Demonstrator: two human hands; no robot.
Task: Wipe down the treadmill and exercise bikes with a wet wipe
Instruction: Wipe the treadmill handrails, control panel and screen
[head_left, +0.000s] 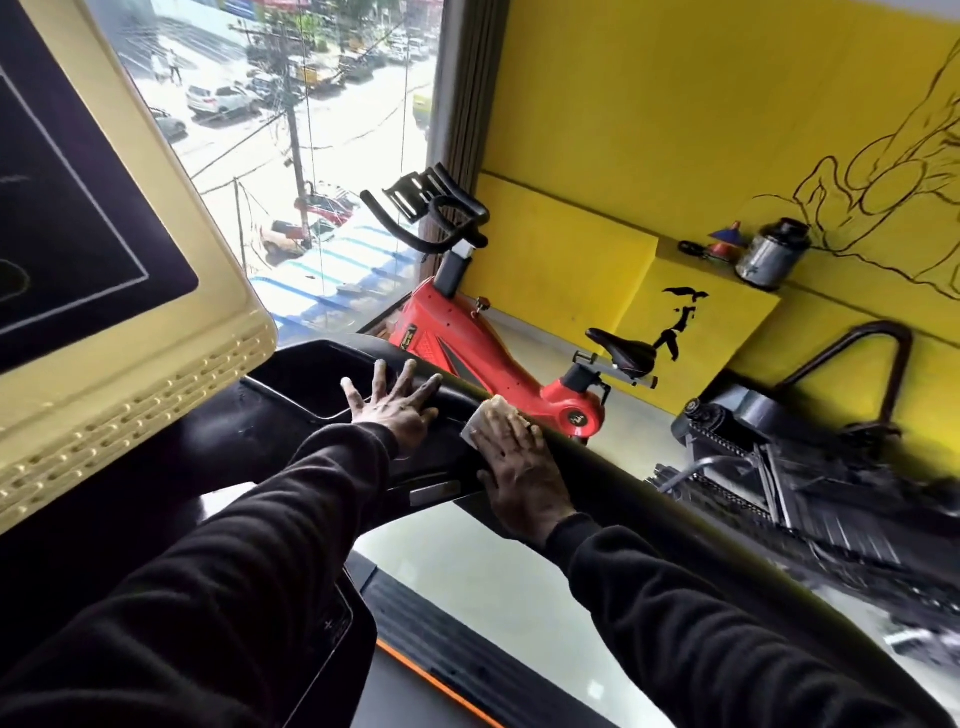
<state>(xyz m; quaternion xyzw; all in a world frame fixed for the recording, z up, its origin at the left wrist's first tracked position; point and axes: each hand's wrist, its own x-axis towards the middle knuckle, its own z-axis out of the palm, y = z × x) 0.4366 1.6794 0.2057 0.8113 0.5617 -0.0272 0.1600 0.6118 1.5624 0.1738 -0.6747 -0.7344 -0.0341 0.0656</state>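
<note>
With the right hand (519, 470) pressing the wet wipe (485, 418) flat on the treadmill (649, 499) rail at 1 o'clock of the spread, bracing left hand (397, 408), the wipe could bunch or slip off the rounded edge.

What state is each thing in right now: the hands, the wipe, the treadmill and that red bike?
Left hand: fingers spread flat, pressing on the treadmill's black console tray.
Right hand: presses the wet wipe onto the treadmill's right handrail.
Wet wipe: folded, mostly under the fingers.
Treadmill: screen dark.
Red exercise bike: upright by the window, untouched.
Metal flask: standing on the yellow ledge, lid on.
</note>
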